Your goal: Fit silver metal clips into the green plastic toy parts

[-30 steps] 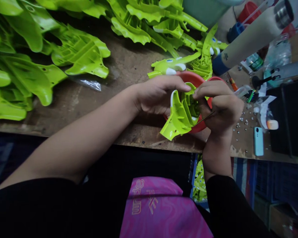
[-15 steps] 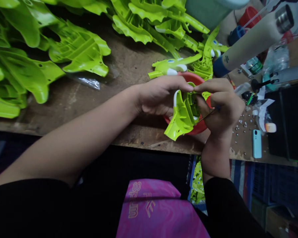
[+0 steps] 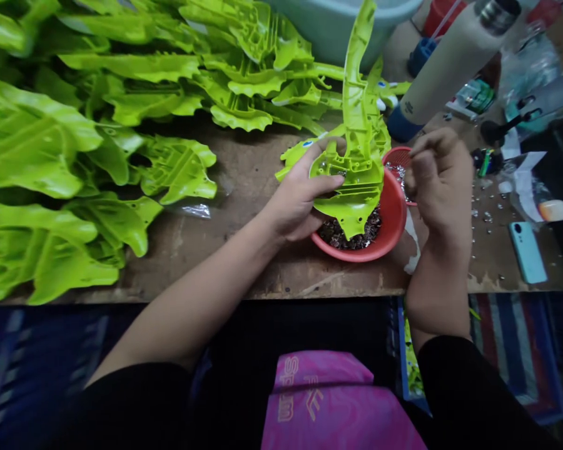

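Observation:
My left hand (image 3: 300, 197) is closed around a lime-green plastic toy shell half (image 3: 356, 203), thumb across its ribbed inner side. The shell is tilted with its long narrow neck pointing away from me. It hangs over a red bowl (image 3: 391, 240) holding many small dark metal pieces. To the right, my right hand (image 3: 443, 181) is raised with its fingers curled together beside a small red basket (image 3: 396, 153) of shiny small parts. Whatever those fingers hold, if anything, cannot be made out.
Piled lime-green shells (image 3: 164, 100) cover the table's left and back. A pale green tub (image 3: 323, 28) stands behind. At right are a white bottle (image 3: 450, 62), scattered small metal parts (image 3: 488, 217) and a light blue phone (image 3: 528, 253). The table's front edge runs below the bowl.
My right hand has left the green shell and moved right. My left hand has turned the shell, so its ribbed inside and long neck now show. The view has shifted too.

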Available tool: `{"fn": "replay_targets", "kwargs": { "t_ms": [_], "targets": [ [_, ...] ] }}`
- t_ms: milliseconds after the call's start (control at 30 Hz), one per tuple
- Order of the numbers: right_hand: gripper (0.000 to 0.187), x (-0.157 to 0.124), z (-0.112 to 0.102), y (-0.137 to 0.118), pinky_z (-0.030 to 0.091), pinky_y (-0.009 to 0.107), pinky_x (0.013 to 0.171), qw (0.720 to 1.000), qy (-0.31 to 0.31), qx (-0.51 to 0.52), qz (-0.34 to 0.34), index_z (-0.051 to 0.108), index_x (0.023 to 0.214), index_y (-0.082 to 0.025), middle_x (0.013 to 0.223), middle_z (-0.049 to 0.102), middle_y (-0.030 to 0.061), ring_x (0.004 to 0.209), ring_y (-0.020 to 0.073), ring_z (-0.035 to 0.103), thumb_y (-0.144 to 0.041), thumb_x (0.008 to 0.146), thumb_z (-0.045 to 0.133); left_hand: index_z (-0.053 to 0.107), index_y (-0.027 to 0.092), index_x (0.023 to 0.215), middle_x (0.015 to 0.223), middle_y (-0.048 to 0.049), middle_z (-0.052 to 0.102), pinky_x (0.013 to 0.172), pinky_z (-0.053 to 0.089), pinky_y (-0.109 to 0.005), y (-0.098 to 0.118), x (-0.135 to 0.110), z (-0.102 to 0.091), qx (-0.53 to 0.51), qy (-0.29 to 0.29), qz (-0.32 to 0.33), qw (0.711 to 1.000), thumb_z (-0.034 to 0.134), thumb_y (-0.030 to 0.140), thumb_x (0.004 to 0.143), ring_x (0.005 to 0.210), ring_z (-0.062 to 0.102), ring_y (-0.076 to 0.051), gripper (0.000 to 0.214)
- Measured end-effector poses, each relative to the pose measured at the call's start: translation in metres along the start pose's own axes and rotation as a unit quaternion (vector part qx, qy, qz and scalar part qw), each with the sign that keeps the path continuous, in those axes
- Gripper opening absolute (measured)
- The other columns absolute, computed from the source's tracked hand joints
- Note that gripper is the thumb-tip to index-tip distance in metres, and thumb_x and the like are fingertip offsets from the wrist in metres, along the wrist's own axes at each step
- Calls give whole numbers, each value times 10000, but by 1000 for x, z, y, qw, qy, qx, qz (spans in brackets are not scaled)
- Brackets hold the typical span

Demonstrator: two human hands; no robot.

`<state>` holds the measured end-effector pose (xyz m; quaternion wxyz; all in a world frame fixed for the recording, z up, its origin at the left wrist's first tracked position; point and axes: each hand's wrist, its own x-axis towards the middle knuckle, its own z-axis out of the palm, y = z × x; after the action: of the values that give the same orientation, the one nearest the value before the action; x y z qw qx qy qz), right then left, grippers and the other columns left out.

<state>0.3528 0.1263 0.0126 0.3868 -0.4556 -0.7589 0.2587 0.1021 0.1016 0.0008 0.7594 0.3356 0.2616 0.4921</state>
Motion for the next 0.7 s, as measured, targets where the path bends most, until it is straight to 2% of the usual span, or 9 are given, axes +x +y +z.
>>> {"fn": "replay_targets", "kwargs": {
  "t_ms": [33, 100, 133, 233, 367, 500, 600, 700],
  "targets": [
    [483, -1, 1, -9, 447, 338, 654, 1000, 1, 10, -6, 660, 1043, -254, 869, 669, 33, 753, 173, 604, -731, 1073, 592, 550, 296, 1326, 1305, -21, 797, 1122, 674, -514, -1, 0, 0, 9, 3, 3, 1000, 799, 247, 782, 1327, 782, -329, 601],
    [415, -1, 5, -28, 454, 326, 664, 999, -32, 21, 1, 713, 972, -235, 798, 660, 0, 696, 147, 561, -643, 1047, 701, 554, 297, 1316, 1285, -27, 796, 1107, 676, -515, -3, 1, 0, 22, 7, 10, 1000, 799, 267, 794, 1367, 758, -339, 578],
    [404, -1, 6, -36, 468, 325, 676, 998, -60, 17, 11, 736, 971, -232, 792, 669, -2, 696, 148, 565, -624, 1055, 692, 557, 300, 1311, 1278, -28, 796, 1104, 676, -517, -4, 1, 0, 25, 8, 12, 1000, 801, 274, 797, 1384, 747, -345, 570],
    [441, 2, 9, -50, 518, 338, 702, 996, -87, -20, 19, 763, 901, -237, 756, 689, 1, 693, 161, 580, -646, 1044, 680, 563, 301, 1302, 1261, -28, 798, 1107, 672, -513, -5, 0, 1, 25, 12, 15, 1000, 808, 272, 797, 1402, 736, -350, 562],
    [477, 5, 12, -49, 587, 358, 747, 993, -112, -36, 16, 756, 787, -238, 647, 620, -33, 603, 134, 500, -660, 1006, 727, 578, 301, 1281, 1253, -22, 796, 1117, 663, -494, -4, -2, 3, 37, 9, 16, 999, 797, 257, 794, 1429, 718, -344, 536],
    [565, 6, 14, -49, 629, 380, 815, 993, -107, -36, 34, 717, 713, -228, 576, 544, -59, 559, 109, 418, -730, 974, 737, 595, 317, 1273, 1263, -6, 796, 1103, 668, -473, -6, -4, 3, 52, 6, 16, 999, 845, 305, 803, 1408, 727, -334, 532],
    [591, 6, 14, -53, 603, 352, 718, 991, -111, -23, 67, 704, 682, -220, 551, 540, -58, 543, 103, 423, -748, 939, 765, 616, 311, 1251, 1308, -17, 779, 1135, 648, -462, -9, -5, 3, 61, 9, 39, 997, 887, 396, 840, 1441, 703, -338, 500],
    [557, 4, 17, -50, 483, 306, 519, 987, -86, 14, 134, 680, 711, -220, 548, 602, -43, 509, 113, 500, -723, 835, 885, 635, 304, 1208, 1358, -16, 757, 1201, 609, -466, -12, -4, 4, 73, 18, 63, 995, 902, 453, 858, 1496, 660, -340, 465]
  ]
}}
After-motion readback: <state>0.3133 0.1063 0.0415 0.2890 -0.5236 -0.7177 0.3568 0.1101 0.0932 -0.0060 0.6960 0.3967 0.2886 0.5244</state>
